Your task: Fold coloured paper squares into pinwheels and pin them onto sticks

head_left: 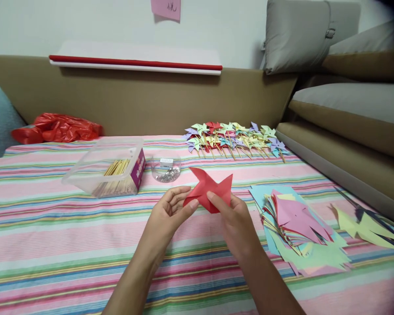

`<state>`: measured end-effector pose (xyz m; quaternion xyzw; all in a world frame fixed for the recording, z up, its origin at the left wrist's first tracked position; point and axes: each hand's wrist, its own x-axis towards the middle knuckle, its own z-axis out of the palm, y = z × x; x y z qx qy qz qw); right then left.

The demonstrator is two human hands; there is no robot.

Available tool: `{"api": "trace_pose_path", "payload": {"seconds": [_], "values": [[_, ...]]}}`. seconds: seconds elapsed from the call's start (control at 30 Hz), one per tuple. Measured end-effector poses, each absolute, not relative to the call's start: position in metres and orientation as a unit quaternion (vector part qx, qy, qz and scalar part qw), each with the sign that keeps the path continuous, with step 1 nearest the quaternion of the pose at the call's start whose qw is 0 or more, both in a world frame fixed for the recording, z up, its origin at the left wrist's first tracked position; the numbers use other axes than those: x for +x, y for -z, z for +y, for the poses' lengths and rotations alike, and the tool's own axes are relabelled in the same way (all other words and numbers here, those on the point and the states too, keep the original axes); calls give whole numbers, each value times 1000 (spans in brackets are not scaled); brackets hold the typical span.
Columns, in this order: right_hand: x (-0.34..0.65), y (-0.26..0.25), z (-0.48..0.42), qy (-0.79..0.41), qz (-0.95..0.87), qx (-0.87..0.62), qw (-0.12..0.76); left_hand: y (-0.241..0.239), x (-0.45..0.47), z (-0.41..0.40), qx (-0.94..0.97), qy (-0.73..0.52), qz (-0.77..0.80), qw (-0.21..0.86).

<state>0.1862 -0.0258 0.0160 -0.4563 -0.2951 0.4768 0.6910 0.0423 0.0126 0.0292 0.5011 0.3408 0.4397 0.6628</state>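
A red paper pinwheel (213, 190), its corners folded in toward the middle, is held up above the striped cloth. My right hand (238, 218) grips its lower right side, the thumb pressed on the front near the centre. At its lower left edge, my left hand (170, 210) pinches the paper between thumb and fingers. No stick shows on this pinwheel. Just beyond my hands stands a round clear tub (166, 168) with small shiny metal pieces and a small white block inside. To its left, a clear plastic box (85, 177) holds many thin wooden sticks (118, 168).
Finished pinwheels on sticks (230, 138) lie in rows at the back. On the right are stacked cut paper sheets (302, 218), a yellow cut sheet (357, 225) and dark scissors (359, 212). A red plastic bag (65, 127) lies back left; grey cushions (354, 105) edge the right side.
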Motion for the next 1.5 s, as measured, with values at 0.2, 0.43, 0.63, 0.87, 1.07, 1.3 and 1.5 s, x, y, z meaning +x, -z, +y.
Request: {"api": "trace_pose_path", "payload": {"seconds": [0.2, 0.43, 0.63, 0.87, 1.07, 1.3, 1.5], "values": [[160, -23, -25, -532, -176, -348, 752, -18, 62, 3, 453, -480, 332, 674], [142, -20, -25, -536, -153, -339, 758, -16, 68, -5, 385, -552, 369, 641], [137, -15, -25, -504, -192, -378, 753, -16, 67, -4, 372, -564, 396, 622], [154, -7, -22, -423, -291, -476, 714, -17, 61, 4, 326, -580, 376, 645], [185, -10, -30, -122, -517, -565, 631, -20, 54, 12, 301, -590, 374, 649], [190, -13, -39, 71, -720, -528, 445, -19, 52, 11, 318, -581, 371, 651], [192, -20, -39, -18, -680, -550, 485, -21, 52, 10, 349, -569, 364, 650]]}}
